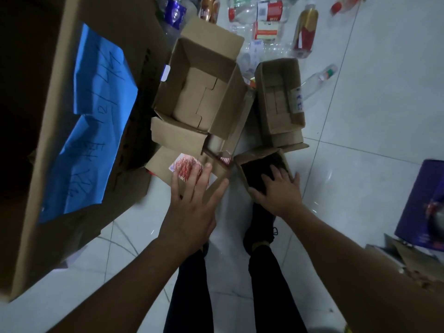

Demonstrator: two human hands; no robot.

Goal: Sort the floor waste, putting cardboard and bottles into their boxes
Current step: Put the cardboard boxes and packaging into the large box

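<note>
Cardboard boxes: three open; left hand, right hand spread.

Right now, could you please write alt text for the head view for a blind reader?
A person's left hand reaches, fingers spread, over a flat carton with a red-scribbled label while the right hand spreads across a small open box. A large cardboard box with a blue sign stands left; plastic bottles lie scattered beyond.

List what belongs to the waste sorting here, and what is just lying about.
Job: open cardboard box; second open box; small dark box; flat labelled cardboard; plastic bottles; big carton with blue sign.
Lying about: purple box, role unclear.
</note>
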